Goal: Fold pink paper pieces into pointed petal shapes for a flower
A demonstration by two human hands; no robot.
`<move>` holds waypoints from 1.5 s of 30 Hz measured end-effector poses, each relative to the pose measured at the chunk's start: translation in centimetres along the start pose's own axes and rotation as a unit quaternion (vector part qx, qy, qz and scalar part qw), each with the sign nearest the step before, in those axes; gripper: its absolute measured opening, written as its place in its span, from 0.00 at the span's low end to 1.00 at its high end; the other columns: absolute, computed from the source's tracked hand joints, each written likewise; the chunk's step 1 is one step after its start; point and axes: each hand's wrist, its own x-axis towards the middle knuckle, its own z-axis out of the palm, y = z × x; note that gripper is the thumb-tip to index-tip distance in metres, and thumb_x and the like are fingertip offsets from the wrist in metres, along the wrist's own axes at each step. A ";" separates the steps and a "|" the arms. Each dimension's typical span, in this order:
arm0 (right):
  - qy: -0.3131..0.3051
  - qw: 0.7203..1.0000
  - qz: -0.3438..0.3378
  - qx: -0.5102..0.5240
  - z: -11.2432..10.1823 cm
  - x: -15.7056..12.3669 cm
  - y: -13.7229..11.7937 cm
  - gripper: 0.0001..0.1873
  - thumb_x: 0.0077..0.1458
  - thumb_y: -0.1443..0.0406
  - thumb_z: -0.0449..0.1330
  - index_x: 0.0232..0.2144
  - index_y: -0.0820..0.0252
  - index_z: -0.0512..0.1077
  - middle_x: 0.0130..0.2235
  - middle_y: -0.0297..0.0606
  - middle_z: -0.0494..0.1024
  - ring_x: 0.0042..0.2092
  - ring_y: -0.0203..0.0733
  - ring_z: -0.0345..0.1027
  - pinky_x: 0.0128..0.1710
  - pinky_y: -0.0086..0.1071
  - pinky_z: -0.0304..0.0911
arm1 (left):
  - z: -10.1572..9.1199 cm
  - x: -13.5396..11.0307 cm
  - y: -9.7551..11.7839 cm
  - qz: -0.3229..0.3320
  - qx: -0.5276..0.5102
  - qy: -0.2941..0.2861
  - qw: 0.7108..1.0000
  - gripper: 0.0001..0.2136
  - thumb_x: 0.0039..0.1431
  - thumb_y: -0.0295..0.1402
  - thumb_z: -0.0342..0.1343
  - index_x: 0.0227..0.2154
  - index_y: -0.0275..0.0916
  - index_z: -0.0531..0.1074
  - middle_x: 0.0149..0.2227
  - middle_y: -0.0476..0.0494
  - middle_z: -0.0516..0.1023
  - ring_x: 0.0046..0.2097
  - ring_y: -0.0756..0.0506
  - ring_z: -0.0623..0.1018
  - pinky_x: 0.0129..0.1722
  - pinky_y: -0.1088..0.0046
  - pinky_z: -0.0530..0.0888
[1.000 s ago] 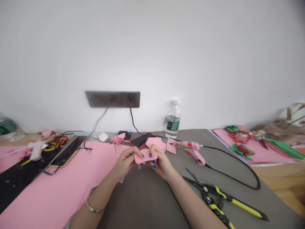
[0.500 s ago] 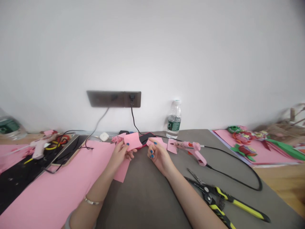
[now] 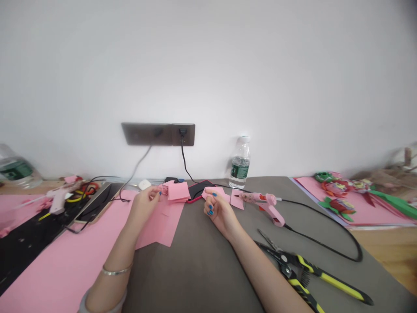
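Note:
My right hand (image 3: 221, 214) is closed, thumb and index finger pinching a small piece of pink paper (image 3: 219, 190). To the left, my left hand (image 3: 145, 204) has its fingertips pressed together beside some crumpled pink paper scraps (image 3: 165, 189); whatever lies between them is too small to make out. A pink paper square (image 3: 178, 191) rests between the two hands, over larger pink sheets (image 3: 163, 230). Just right of my right hand, another pink square (image 3: 237, 201) lies under the tip of a pink glue gun (image 3: 260, 198).
Black-and-yellow pliers (image 3: 302, 265) and a looping cable (image 3: 339, 230) lie at the right. A water bottle (image 3: 240, 167) stands by the wall. Paper flowers (image 3: 337, 189) rest at the far right. At the left are a phone (image 3: 97, 204) and a second glue gun (image 3: 58, 200).
My left hand has let go of the pink square and moved left to the crumpled scraps. My right hand still pinches its paper, hardly moved.

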 end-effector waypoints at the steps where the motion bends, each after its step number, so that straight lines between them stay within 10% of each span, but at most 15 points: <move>1: -0.002 1.000 0.000 -0.002 0.0 0.0 0.0 0.12 0.53 0.58 0.65 0.37 0.58 0.73 0.20 0.24 0.61 0.21 0.32 0.51 0.23 0.28 0.49 | -0.3 0.0 -0.1 0.008 0.028 -0.002 1.000 0.09 0.51 0.37 0.58 0.33 0.39 0.76 0.31 0.43 0.82 0.33 0.42 0.77 0.33 0.69 0.70; 24: -0.038 0.998 -0.008 -0.055 0.5 -0.6 0.1 0.10 0.53 0.59 0.63 0.35 0.59 0.72 0.20 0.26 0.65 0.21 0.32 0.52 0.23 0.28 0.48 | 3.3 -3.7 3.8 -0.040 0.409 -0.074 0.909 0.11 0.59 0.29 0.51 0.43 0.34 0.70 0.44 0.28 0.81 0.48 0.32 0.78 0.43 0.61 0.69; 37: -0.050 0.996 -0.015 -0.078 0.4 -0.6 0.2 0.10 0.53 0.59 0.62 0.35 0.58 0.71 0.21 0.27 0.64 0.22 0.33 0.52 0.24 0.28 0.48 | 2.9 -3.5 3.0 0.025 0.402 -0.049 0.914 0.16 0.58 0.20 0.47 0.44 0.37 0.74 0.50 0.29 0.78 0.52 0.30 0.74 0.47 0.56 0.67; 45: -0.051 0.986 -0.054 -0.148 0.5 -0.7 0.4 0.13 0.56 0.55 0.63 0.38 0.57 0.70 0.21 0.25 0.65 0.21 0.32 0.52 0.22 0.27 0.48 | 1.7 -2.7 2.5 0.097 0.206 -0.131 0.965 0.12 0.54 0.22 0.49 0.34 0.39 0.77 0.39 0.40 0.82 0.41 0.39 0.78 0.40 0.66 0.70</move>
